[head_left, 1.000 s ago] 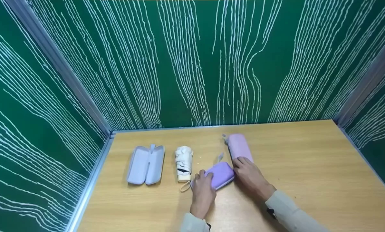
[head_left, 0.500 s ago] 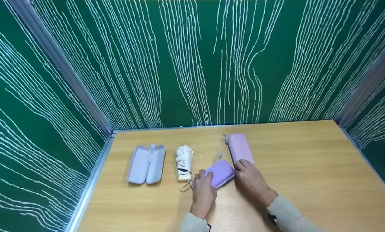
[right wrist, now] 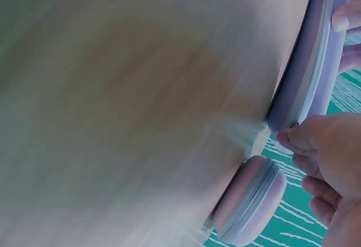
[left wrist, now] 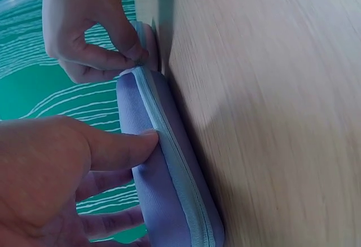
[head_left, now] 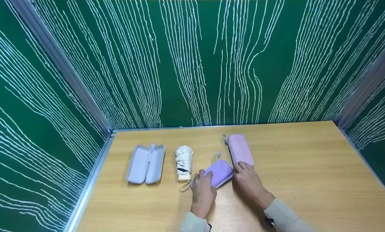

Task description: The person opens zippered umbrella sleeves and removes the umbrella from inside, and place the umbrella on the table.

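My left hand [head_left: 204, 192] holds a purple zip case [head_left: 220, 171] on the table, its thumb pressing along the zipper side and its fingers behind, as the left wrist view shows. At the case's right end is my right hand [head_left: 252, 184]. Thumb and forefinger pinch the small zipper pull [right wrist: 294, 126] there, mostly covered by the fingertips. The zipper [left wrist: 172, 154] appears closed along the visible side. Just beyond the right hand lies a pink zip case [head_left: 239, 148], its near end partly hidden by the fingers.
Left of the purple case lies a folded cream umbrella [head_left: 184, 161] with a wrist loop. Farther left, a pale blue-grey hard case [head_left: 138, 166] lies spread wide. Green panels [head_left: 186, 64] with white wavy lines enclose the wooden table [head_left: 308, 154] at the back and sides.
My right hand has shifted slightly toward the near side of the table. The purple case has turned a little under my left hand, which keeps its hold.
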### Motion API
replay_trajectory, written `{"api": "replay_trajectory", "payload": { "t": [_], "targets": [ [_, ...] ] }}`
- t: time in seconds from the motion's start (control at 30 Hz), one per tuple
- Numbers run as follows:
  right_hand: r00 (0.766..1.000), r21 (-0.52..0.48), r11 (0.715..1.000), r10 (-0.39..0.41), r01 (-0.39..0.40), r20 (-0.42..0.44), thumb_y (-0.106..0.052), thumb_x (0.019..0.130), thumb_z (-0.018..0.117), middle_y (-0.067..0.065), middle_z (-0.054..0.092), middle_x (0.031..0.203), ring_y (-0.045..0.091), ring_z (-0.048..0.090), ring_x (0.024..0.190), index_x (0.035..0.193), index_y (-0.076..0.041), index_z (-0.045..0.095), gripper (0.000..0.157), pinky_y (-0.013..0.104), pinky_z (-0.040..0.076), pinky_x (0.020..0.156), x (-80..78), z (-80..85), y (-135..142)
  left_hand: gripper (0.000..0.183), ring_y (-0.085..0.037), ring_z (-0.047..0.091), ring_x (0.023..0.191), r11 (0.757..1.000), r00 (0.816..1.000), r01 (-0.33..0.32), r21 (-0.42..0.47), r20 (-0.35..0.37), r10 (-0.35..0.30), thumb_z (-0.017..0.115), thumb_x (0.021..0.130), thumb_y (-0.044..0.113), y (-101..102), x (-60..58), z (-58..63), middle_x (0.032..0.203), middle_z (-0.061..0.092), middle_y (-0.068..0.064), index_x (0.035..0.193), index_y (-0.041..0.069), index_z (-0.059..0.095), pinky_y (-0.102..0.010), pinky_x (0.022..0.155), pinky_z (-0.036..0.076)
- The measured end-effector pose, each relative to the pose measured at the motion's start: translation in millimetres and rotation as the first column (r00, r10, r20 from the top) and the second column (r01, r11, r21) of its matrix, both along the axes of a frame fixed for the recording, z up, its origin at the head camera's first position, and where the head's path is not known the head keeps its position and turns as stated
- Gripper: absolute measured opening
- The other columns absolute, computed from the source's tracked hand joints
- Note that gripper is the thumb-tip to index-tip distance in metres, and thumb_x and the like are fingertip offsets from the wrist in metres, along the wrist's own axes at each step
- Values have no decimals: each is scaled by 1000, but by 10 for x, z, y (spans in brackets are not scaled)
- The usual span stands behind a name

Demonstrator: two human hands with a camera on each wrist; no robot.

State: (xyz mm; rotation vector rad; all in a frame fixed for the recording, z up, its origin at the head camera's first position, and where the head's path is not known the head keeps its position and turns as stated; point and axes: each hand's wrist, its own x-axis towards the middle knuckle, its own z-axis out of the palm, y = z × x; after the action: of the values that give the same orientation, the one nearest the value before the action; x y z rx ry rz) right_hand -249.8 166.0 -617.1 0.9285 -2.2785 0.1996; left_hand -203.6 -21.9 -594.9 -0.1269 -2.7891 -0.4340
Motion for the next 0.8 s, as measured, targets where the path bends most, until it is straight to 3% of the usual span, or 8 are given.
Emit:
{"api": "replay_trajectory", "payload": {
  "t": [0.23,0.57,0.8],
  "targets": [
    [1000,24,1000,0,0,-3,6,76,37,13,50,84,33,49,81,66,6,63,27,42,43,76,41,11,-76,51,-29,55,89,1000,999,-14,10,-31,14,81,61,18,13,15,-14,103,55,-11,109,16,67,-44,71,46],
    [1000,13,1000,-5,5,12,7,68,51,13,51,84,33,48,79,65,5,64,14,42,43,75,68,-12,-168,51,-28,55,89,999,998,-41,-24,-48,40,81,61,22,31,-3,-46,101,55,-10,110,17,66,-41,69,47],
    [1000,12,1000,-27,27,15,4,72,41,14,52,86,33,47,78,66,6,65,26,42,43,74,94,-10,-247,51,-27,54,87,997,997,-62,-38,-42,61,80,62,25,56,3,-40,101,56,-11,110,18,66,-39,62,47]
  ]
}}
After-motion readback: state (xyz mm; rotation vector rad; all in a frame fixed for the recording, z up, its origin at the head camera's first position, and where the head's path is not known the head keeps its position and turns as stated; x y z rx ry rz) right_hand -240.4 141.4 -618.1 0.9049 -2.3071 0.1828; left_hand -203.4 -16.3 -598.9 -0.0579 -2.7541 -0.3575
